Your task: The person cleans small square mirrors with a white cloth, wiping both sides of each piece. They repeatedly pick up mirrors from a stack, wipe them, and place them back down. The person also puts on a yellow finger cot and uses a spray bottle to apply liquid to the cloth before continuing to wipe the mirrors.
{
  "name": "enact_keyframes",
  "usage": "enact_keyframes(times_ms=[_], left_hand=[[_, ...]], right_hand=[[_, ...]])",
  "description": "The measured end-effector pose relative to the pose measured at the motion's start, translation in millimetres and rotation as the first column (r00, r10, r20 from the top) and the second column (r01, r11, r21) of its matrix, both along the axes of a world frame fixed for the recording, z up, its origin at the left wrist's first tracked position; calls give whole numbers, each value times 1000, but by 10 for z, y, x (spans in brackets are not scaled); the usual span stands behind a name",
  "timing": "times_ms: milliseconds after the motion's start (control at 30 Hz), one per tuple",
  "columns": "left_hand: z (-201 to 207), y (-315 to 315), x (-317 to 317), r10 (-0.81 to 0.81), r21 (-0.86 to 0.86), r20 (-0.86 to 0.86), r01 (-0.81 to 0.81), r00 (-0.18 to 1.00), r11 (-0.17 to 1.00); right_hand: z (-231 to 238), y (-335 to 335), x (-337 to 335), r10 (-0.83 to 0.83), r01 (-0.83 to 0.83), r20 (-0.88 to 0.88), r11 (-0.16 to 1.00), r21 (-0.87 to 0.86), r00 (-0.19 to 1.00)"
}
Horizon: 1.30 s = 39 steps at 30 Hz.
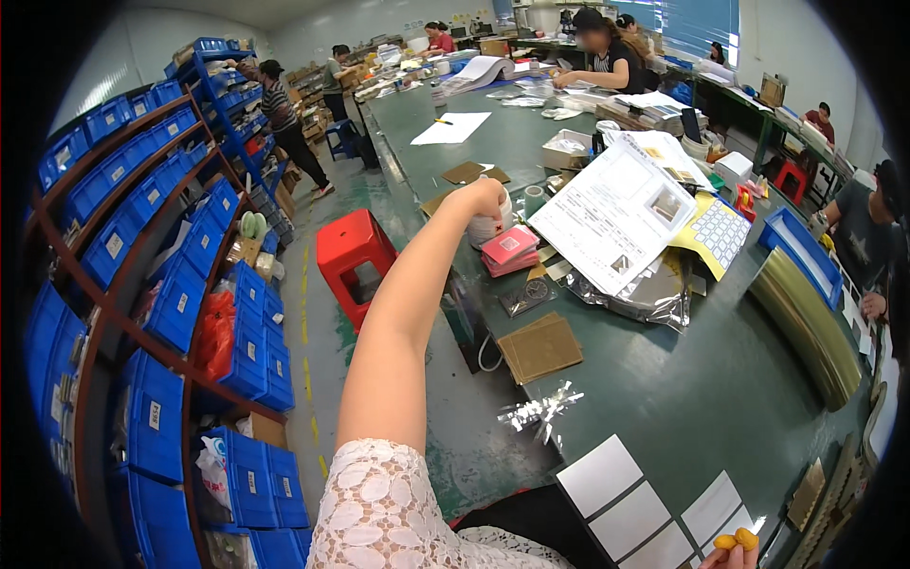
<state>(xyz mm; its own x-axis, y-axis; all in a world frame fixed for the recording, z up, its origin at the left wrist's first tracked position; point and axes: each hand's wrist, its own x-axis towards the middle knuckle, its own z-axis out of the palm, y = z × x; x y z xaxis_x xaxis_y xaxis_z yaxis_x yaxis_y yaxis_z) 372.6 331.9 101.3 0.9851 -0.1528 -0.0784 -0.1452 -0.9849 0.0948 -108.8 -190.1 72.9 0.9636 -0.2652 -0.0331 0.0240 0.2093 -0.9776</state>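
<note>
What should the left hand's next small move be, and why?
Probably, the left hand should firm up its fingers around the white container before any lift: it is at the container's upper part, but its fingertips are hidden, so a secure hold cannot be confirmed. The right hand is well away, near the white cards.

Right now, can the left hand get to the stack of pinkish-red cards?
Probably yes: the stack of pinkish-red cards lies close to the left hand, and nothing seems to cover its top. The hand is at a white cylindrical object, so it may need to move off that first.
</note>
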Motion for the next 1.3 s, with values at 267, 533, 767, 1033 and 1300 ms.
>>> enact_keyframes(times_ms=[267, 533, 767, 1033, 1300], left_hand=[[-287, 181, -39, 232, -599, 204, -66, 951, 798], [128, -687, -874, 144, -801, 416, 287, 898, 525], [-99, -2629, -3062, -553, -950, 201, 298, 809, 91], [-241, -3388, -3755, -719, -945, -203, -326, 664, -34], [-331, -3802, -4100, -729, -960, -243, -264, 639, 88]], right_hand=[[28, 49, 7, 0, 0, -4, 1000, -10, 1000], [-136, 87, -187, -134, 98, -135, 965, -242, 982], [-60, 572, -13, -191, 195, 55, 864, -464, 980], [36, 424, -84, -167, 246, 184, 753, -610, 969], [-208, 169, -477, -342, 377, 160, 816, -438, 926]])
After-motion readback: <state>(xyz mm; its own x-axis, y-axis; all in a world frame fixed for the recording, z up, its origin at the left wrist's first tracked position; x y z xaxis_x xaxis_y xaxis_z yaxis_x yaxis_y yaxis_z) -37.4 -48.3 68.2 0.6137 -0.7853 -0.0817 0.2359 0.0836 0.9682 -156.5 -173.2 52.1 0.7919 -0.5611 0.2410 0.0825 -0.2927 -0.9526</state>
